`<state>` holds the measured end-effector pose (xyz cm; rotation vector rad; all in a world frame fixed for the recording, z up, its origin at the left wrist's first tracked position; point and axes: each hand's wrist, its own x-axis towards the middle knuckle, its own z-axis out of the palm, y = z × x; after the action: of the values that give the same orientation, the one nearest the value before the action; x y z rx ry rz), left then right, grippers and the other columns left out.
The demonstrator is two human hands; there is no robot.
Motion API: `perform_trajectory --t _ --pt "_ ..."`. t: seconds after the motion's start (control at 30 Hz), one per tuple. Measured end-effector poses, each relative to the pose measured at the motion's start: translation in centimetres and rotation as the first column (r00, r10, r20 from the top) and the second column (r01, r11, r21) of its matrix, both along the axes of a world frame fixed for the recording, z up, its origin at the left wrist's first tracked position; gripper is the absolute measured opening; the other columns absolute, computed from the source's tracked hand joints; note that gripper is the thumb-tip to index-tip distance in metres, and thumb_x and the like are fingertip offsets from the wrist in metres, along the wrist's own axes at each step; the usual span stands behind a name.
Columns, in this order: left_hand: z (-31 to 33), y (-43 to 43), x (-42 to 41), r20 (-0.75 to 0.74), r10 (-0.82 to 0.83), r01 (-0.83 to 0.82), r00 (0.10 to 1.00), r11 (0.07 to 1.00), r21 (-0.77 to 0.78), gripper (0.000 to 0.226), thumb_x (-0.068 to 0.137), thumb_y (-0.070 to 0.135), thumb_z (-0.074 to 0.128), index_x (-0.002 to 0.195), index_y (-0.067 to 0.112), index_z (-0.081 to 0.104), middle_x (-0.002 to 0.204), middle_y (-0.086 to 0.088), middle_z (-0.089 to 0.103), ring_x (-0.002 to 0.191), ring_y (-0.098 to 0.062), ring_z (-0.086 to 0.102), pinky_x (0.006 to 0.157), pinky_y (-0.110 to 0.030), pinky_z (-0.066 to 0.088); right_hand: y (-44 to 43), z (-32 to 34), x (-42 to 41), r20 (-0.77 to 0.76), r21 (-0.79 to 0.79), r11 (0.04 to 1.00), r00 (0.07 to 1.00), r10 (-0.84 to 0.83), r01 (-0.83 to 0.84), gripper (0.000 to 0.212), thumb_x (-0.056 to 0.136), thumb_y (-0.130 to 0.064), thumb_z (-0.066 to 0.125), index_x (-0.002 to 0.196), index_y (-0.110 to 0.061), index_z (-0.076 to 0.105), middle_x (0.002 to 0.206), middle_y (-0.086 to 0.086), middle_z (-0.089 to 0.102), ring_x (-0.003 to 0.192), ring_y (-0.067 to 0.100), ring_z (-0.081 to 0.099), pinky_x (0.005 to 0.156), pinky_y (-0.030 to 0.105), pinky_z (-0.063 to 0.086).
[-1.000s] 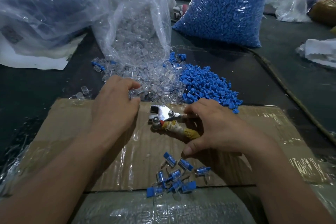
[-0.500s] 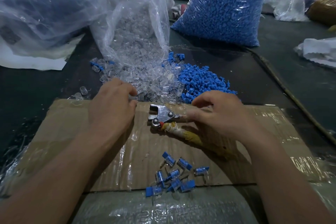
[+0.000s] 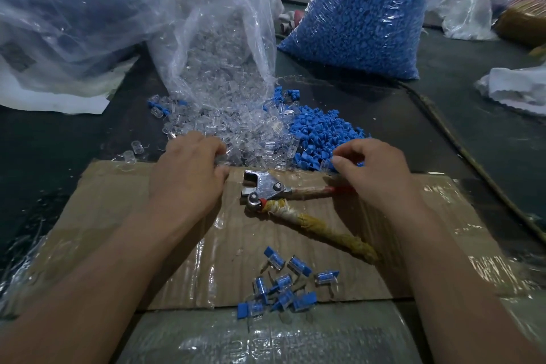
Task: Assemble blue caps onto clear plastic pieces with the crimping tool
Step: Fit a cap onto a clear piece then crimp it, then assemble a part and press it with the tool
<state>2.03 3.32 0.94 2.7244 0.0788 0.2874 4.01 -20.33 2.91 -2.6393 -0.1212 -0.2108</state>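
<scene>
Here, the fingers (image 3: pixel 217 149) of the left hand (image 3: pixel 186 180) curl down into the near edge of the heap of clear plastic pieces (image 3: pixel 242 133); whether they grip one cannot be told. The right hand (image 3: pixel 379 174) has its fingers bent, thumb and forefinger close together at the edge of the loose blue caps (image 3: pixel 319 133); whether they pinch a cap is hidden.

Between the hands the crimping tool (image 3: pixel 266 188) lies flat on the cardboard (image 3: pixel 118 216), metal head toward the heaps, one wrapped handle running under the right hand.

Nearer the person, a cluster of capped pieces (image 3: pixel 283 284) lies on the cardboard's near edge.

Behind the heaps, on the dark desk (image 3: pixel 59 142), stand a clear bag (image 3: pixel 218 38) of clear pieces and a blue-filled bag (image 3: pixel 360 15).
</scene>
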Motion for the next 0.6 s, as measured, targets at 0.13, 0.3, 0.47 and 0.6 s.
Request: perform_trajectory --t 0.13,0.3,0.47,0.6 --pt "0.1 -0.1 -0.2 0.011 0.007 -0.007 1.000 0.999 -0.039 0.027 0.086 0.025 0.062 0.111 0.017 0.059 0.110 -0.004 0.057 0.108 -0.023 0.048 0.086 -0.035 0.038 1.3 -0.4 0.4 -0.008 -0.095 0.993 0.997 0.076 -0.077 0.023 0.085 -0.032 0.062 0.104 -0.021 0.067 0.097 -0.008 0.052 0.093 0.007 0.045 0.082 0.024 0.035" --pt "0.4 -0.5 -0.4 0.102 0.035 -0.010 0.994 0.971 -0.238 0.024 0.080 0.019 0.067 0.104 0.019 0.063 0.090 0.007 0.057 0.083 -0.010 0.051 0.071 -0.023 0.035 1.9 -0.7 0.7 -0.071 -0.200 0.976 0.995 0.076 -0.089 0.025 0.081 -0.039 0.065 0.101 -0.024 0.066 0.092 -0.005 0.048 0.094 0.015 0.047 0.080 0.031 0.039" --pt "0.7 -0.8 -0.5 0.125 -0.016 0.051 0.992 0.957 -0.284 0.039 0.076 0.010 0.070 0.114 0.016 0.064 0.090 0.008 0.052 0.074 -0.001 0.047 0.059 -0.005 0.028 2.0 -0.9 1.0 -0.077 -0.212 0.973 0.994 0.076 -0.091 0.028 0.083 -0.038 0.063 0.107 -0.024 0.063 0.088 -0.008 0.043 0.089 0.011 0.042 0.081 0.031 0.038" --pt "0.6 -0.8 -0.6 0.110 -0.043 0.072 0.993 0.959 -0.275 0.028 0.075 0.014 0.073 0.102 0.018 0.067 0.089 0.007 0.052 0.076 -0.003 0.045 0.059 -0.004 0.030 2.0 -1.1 1.0 -0.048 -0.188 0.975 0.993 0.109 -0.116 0.014 0.085 -0.031 0.062 0.097 -0.023 0.065 0.078 -0.015 0.037 0.085 0.008 0.039 0.076 0.027 0.031"
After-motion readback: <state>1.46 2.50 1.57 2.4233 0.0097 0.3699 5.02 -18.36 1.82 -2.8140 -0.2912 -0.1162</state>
